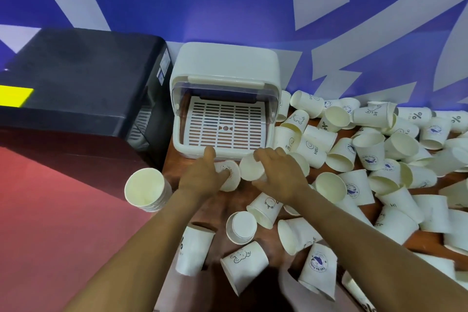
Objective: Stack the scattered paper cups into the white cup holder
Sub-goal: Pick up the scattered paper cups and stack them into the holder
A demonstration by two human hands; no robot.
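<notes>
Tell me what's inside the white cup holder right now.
The white cup holder holds only its slotted white tray; no cups on the visible part. Its back, under the lid, is shadowed and cannot be seen.

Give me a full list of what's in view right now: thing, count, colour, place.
holder: one, white, lid up, slotted tray empty, centre by the wall
loose cups: dozens, white with prints, scattered right of and in front of the holder
cup stack: one, white, upright, left of the hands
black machine: one, with a yellow label, left of the holder
table: brown, under the cups
wall: blue and white, behind
left hand: grips a cup
right hand: grips another cup
</notes>
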